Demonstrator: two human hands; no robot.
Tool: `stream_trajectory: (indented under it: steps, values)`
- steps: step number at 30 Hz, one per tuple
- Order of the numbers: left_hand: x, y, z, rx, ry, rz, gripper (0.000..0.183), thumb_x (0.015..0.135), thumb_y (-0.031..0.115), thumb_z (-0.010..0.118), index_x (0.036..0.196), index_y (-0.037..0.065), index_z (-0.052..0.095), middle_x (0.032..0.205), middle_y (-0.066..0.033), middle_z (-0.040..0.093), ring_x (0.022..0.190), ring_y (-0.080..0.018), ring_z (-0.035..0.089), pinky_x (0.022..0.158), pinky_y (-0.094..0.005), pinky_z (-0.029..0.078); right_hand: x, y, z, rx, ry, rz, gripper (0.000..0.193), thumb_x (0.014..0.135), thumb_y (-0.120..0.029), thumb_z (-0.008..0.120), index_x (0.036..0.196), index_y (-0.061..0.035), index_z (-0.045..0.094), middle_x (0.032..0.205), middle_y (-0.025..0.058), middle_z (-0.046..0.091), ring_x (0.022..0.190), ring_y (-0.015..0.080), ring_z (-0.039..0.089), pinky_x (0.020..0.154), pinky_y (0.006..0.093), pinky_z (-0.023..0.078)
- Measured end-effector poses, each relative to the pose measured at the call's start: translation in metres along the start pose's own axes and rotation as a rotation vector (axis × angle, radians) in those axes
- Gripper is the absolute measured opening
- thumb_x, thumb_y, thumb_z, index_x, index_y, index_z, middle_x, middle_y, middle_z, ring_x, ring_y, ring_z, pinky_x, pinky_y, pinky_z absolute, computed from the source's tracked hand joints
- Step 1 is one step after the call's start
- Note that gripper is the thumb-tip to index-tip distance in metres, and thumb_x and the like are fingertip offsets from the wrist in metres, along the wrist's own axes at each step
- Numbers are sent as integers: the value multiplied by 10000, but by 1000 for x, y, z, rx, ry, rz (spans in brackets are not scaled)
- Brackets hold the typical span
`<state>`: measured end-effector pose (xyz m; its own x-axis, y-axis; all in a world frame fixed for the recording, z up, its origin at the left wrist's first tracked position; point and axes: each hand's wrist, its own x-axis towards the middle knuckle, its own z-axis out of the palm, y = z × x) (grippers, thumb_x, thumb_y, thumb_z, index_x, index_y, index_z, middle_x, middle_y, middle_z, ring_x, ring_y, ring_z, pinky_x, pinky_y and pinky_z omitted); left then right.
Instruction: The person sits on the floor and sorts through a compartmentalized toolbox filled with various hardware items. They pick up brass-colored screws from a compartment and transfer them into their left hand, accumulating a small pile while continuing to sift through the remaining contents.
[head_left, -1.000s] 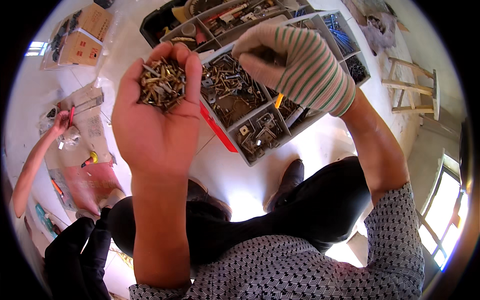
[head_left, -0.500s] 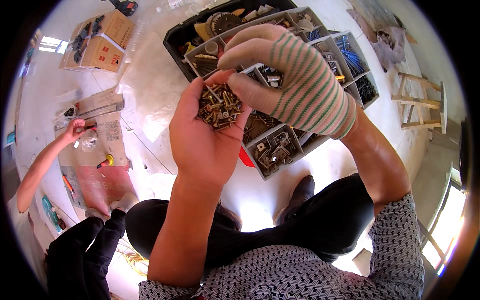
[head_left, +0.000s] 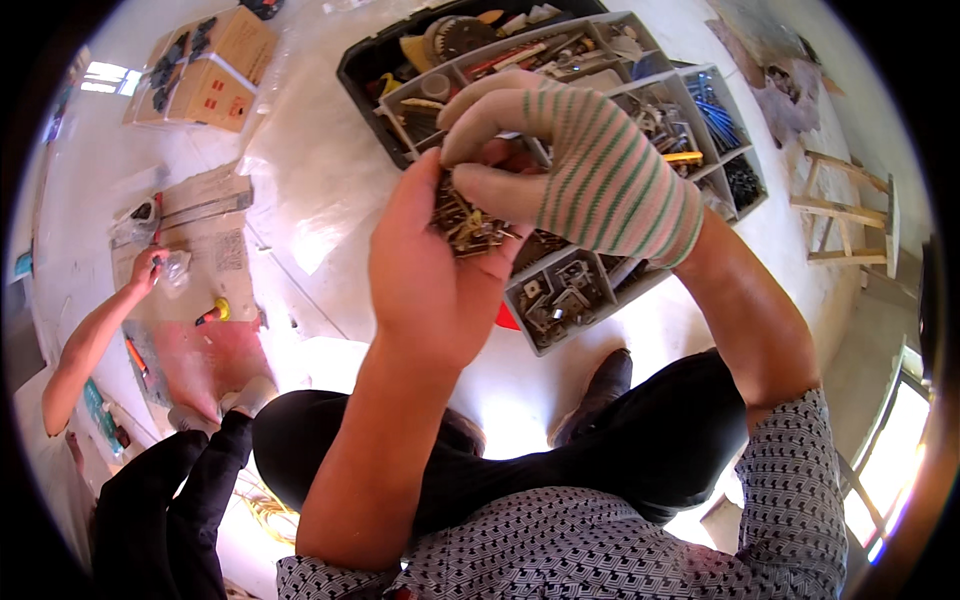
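Observation:
My bare left hand (head_left: pixel 425 270) is cupped palm up around a pile of small brassy screws (head_left: pixel 465 225). Over it, my right hand (head_left: pixel 590 170) wears a pale glove with green stripes. Its thumb and fingers are bent together in a pinch at the left fingertips, covering part of the pile. Whatever lies between the gloved fingertips is hidden. Just beyond and beneath both hands sits a grey compartment organizer (head_left: pixel 655 75). It holds metal brackets (head_left: pixel 565 300), blue plugs (head_left: pixel 715 110), dark screws (head_left: pixel 742 180) and other hardware.
A black toolbox (head_left: pixel 365 95) lies behind the organizer. At left, a co-worker's hand (head_left: pixel 148 268) holds something small over cardboard (head_left: pixel 215 265), near a yellow-ended tool (head_left: pixel 213 311). A carton (head_left: pixel 205 80) stands far left, a wooden stool (head_left: pixel 850 210) at right.
My left hand has shifted right with the screws. The gloved fingers have come lower and now cover more of the pile. The co-worker's hand has moved slightly.

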<state>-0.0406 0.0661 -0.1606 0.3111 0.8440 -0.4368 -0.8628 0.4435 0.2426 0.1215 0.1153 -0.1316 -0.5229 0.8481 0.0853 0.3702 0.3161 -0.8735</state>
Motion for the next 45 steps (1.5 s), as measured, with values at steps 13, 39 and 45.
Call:
stream_trajectory:
  steps: [13,39,45]
  values:
    - [0,4,3,-24,26,29,331,1089,288,441,1061,17,630,1026,-104,673,932,-223,675,909,-398,596,0,-24,-10,437,122,206,179,949,-202,692,1056,-65,649,1198,62,665,1040,120,614,915,277,510]
    - [-3,47,-1,-140,-186,158,354,1076,164,458,1219,-139,573,1160,-230,648,1124,-323,644,1057,-447,557,-35,21,-15,-435,-352,119,166,894,-143,762,997,-25,706,897,123,714,835,291,700,800,369,571]
    - [-2,43,-2,-157,-211,136,350,1081,145,462,1243,-149,558,1184,-231,647,1155,-326,636,1078,-445,544,-32,38,-3,-644,-110,-108,192,883,-216,717,1016,-79,694,945,132,681,948,349,660,859,438,547]
